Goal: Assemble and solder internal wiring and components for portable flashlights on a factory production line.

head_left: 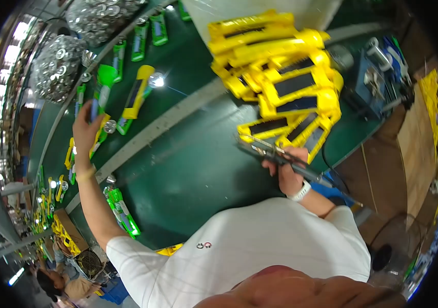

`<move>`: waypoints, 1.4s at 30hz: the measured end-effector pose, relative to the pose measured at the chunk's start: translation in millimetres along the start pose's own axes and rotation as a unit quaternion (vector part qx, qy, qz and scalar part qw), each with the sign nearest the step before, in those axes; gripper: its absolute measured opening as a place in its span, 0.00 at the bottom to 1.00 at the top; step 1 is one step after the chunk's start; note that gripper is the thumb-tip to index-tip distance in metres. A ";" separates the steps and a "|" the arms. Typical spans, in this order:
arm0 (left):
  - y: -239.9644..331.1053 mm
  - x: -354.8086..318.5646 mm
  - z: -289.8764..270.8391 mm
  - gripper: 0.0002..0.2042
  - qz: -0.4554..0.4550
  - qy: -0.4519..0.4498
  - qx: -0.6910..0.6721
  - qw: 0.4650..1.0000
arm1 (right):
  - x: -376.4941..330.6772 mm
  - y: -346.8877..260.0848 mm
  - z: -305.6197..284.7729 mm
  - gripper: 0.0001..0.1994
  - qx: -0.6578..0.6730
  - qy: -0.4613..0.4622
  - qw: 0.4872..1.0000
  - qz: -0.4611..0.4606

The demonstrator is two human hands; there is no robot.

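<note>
Between the right hand (pixel 286 167) clasping a grey tool (pixel 301 169) and the left hand (pixel 84 132) at a green piece (pixel 107 75) near the left edge, grip unclear, I see open worktop (pixel 193 172).

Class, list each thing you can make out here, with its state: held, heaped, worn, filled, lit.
Dark pen-like tool, held
Right hand, closed around the tool
Left hand, beside a green piece, grip unclear
Yellow casings, heaped, overlapping
Clear bag, filled
White wristband, worn
Lamp head, bright; lit or reflecting, unclear
</note>
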State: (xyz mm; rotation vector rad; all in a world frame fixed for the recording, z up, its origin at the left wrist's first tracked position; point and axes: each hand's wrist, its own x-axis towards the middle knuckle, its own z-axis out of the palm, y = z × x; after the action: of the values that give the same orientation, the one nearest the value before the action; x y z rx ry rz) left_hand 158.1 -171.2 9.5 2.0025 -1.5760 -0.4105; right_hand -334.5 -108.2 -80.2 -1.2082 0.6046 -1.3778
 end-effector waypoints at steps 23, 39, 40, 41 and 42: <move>128.1 -224.0 102.2 0.29 0.237 -0.126 0.145 0.952 | 21.9 -19.7 -57.4 0.20 -0.198 -0.002 0.957 -0.213; 123.1 -250.7 127.2 0.14 0.277 0.098 0.016 0.956 | -28.5 -12.4 19.4 0.19 0.006 -0.003 0.996 0.089; 121.9 -246.8 134.4 0.11 0.255 0.076 -0.051 0.963 | -28.1 -13.3 19.7 0.17 0.002 -0.016 0.995 0.100; 125.0 -245.2 138.6 0.11 0.254 0.074 -0.051 0.963 | -27.6 -14.4 20.8 0.17 0.001 -0.014 0.995 0.102; 128.3 -243.7 142.3 0.10 0.171 0.057 -0.114 0.977 | -26.9 -15.7 22.0 0.16 0.015 -0.018 0.991 0.130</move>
State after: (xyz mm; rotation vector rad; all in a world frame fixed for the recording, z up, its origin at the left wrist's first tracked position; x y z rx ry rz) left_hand -86.4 9.1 -52.0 1.5209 -1.6775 -0.3170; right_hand -325.9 -73.3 -67.2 -1.0867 0.6887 -1.1403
